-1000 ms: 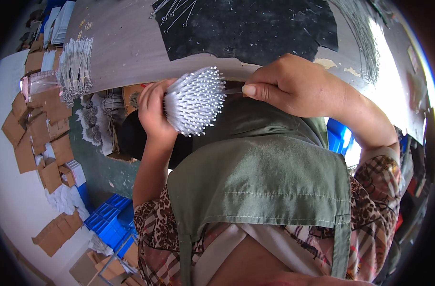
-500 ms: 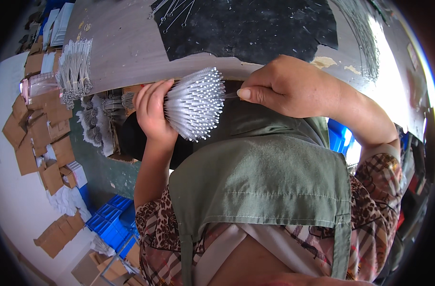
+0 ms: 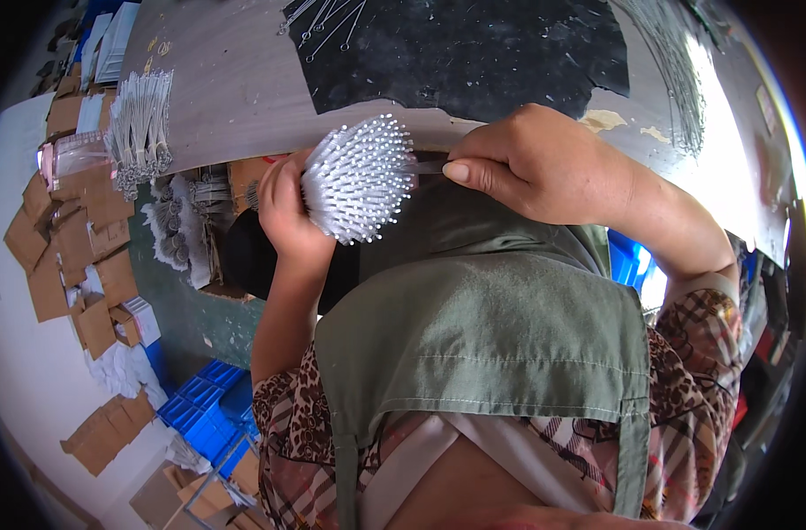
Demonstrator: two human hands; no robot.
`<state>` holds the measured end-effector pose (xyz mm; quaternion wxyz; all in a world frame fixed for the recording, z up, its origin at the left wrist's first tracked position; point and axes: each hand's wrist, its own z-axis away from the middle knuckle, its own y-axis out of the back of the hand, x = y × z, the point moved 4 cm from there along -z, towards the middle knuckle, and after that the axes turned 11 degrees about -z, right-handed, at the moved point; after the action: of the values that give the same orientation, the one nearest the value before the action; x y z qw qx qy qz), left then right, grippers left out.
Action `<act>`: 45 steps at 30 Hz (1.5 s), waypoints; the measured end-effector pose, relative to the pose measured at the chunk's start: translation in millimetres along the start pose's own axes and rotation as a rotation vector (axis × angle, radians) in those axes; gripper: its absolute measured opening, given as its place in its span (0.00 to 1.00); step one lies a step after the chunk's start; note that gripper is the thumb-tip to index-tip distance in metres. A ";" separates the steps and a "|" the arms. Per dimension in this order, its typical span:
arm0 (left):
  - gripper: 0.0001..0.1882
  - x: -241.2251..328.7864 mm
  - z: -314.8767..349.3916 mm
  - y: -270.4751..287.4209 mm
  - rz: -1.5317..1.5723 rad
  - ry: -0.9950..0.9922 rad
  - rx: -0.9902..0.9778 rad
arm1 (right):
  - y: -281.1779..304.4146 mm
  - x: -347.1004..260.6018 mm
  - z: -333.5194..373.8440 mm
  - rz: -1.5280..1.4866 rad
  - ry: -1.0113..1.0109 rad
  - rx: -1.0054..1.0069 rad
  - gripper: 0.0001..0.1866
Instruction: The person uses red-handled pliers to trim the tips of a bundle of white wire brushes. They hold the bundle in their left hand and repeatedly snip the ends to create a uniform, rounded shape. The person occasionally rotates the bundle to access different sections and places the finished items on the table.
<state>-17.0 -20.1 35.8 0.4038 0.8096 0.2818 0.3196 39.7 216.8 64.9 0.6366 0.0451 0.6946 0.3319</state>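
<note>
- Locate the bundle of thin silver-white rods (image 3: 357, 179) in front of the apron (image 3: 482, 327), just off the near edge of the table (image 3: 217, 88).
- Note the white tips of the rods, fanned out toward the right.
- Observe the left hand (image 3: 286, 199) clamped around the bundle's left end, with fingers partly hidden behind.
- Observe the right hand (image 3: 527, 172) with thumb and curled fingers together, pinched on a thin grey strip (image 3: 429, 166) reaching to the bundle's right side; cannot tell how attached.
- On the table: see a black sheet (image 3: 482, 62), under looped wires (image 3: 332, 26) at the upper left.
- At the table's left edge: see a tied wire bunch (image 3: 140, 124).
</note>
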 end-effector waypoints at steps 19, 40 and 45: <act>0.18 6.1 -0.3 2.5 -0.183 -0.114 0.183 | -5.3 -6.1 -0.9 0.202 0.040 0.065 0.12; 0.21 2.8 10.7 -14.0 0.443 0.298 -0.137 | 0.7 14.0 -1.2 -0.806 -0.341 -0.198 0.25; 0.21 2.3 12.5 -18.2 0.449 0.222 -0.193 | -0.7 15.8 -2.5 -0.866 -0.373 -0.282 0.26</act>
<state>-9.8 -15.0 15.4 0.3648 0.7694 0.1059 0.5136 34.7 223.0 50.9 0.8296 -0.2757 0.4720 0.1138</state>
